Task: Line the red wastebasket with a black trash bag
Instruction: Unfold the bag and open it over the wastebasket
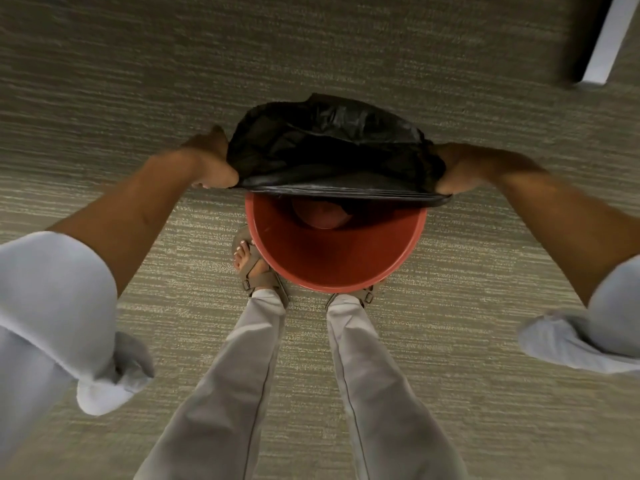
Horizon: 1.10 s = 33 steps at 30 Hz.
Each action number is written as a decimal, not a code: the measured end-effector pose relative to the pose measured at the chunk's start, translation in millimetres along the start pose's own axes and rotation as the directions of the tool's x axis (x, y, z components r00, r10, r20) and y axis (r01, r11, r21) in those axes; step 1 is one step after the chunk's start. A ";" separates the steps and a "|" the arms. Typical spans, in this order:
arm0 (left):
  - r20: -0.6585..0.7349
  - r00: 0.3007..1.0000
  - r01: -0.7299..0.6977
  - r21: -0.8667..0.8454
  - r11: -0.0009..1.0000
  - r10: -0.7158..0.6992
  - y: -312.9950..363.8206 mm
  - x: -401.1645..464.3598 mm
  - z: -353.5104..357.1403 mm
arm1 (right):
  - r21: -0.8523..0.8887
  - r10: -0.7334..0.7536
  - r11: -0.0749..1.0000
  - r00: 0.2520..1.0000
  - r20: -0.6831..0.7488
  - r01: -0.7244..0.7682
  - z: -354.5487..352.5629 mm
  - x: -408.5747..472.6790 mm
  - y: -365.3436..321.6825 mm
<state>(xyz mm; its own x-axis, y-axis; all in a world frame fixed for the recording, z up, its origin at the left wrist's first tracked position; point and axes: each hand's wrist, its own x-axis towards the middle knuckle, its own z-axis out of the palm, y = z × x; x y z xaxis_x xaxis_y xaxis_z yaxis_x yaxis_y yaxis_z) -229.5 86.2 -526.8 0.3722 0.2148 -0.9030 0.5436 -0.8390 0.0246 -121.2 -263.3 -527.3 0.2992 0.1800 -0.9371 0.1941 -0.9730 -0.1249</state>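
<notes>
Head view, straight down: bin, red and round, upright on carpet, mouth facing up at the camera, inner wall bare on the near side. Bag, black, stretched flat over the far half of the mouth, long axis running left to right, its near hem drawn taut in a straight line across the bin from one fist to the other. Bunched, crinkled plastic heaped beyond that hem, over and past the far rim. Left hand clenched on the bag's left end, just outside the rim on that side; right hand clenched on the right end, fingers partly buried in plastic, likewise just outside the rim. Both forearms bare, pale sleeves rolled back near the elbows. Near half of the rim uncovered; below the hem, a patch of the red floor visible deep inside. Two sandalled feet tight against the near wall, the left one beside the rim, the right one mostly hidden under it; light trouser legs running down to the bottom edge. Open carpet all round to the left, right and far side. White-edged, dark piece of furniture well apart at the upper right corner, blurred, kind not clear.
</notes>
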 end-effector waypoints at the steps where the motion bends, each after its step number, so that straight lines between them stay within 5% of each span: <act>1: 0.015 1.000 0.020 -0.038 0.999 -0.019 -2.1 1.3 1.7 | 0.006 -0.001 1.000 1.000 0.018 0.001 0.9 -0.9 1.1; 6: 0.095 0.994 0.070 -0.232 0.970 -0.049 -11.9 12.9 1.1 | 0.082 -0.011 0.997 0.999 -0.047 0.015 1.7 -0.6 8.4; 9: -0.273 0.961 -0.149 -0.355 0.923 0.050 -2.3 6.7 -10.5 | 0.135 -0.047 0.989 0.995 -0.091 0.059 0.7 0.6 9.9; 11: -0.659 0.679 -0.518 -0.119 0.847 0.323 8.4 -2.4 -17.9 | 0.155 -0.081 0.983 0.987 -0.137 0.102 1.4 2.2 9.5; 12: -0.708 0.537 -0.614 0.044 0.788 0.458 15.2 -7.6 -19.7 | 0.160 -0.093 0.980 0.983 -0.159 0.118 2.3 3.0 8.9; 13: -0.669 0.487 -0.657 0.144 0.740 0.562 23.0 -10.3 -20.3 | 0.165 -0.104 0.977 0.979 -0.176 0.134 3.4 4.0 8.9; 19: -0.301 0.681 -0.589 0.315 0.744 0.667 56.6 19.6 -5.8 | 0.139 -0.156 0.973 0.969 -0.194 0.184 7.4 9.9 12.5; 28: -0.211 0.893 -0.384 0.102 0.918 0.397 73.3 66.5 -22.3 | 0.095 -0.152 0.981 0.973 -0.171 0.170 9.7 22.9 19.5; 33: -0.147 0.941 -0.303 0.042 0.952 0.306 65.9 73.3 -14.0 | 0.099 -0.099 0.989 0.989 -0.109 0.110 24.6 19.4 33.3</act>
<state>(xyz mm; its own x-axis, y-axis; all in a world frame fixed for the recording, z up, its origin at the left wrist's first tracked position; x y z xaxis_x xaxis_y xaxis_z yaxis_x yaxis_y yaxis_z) -155.8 53.7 -585.3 0.6265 0.0190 -0.7792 0.3735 -0.8848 0.2787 -131.9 -295.8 -557.7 0.3784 0.2898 -0.8791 0.1319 -0.9569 -0.2587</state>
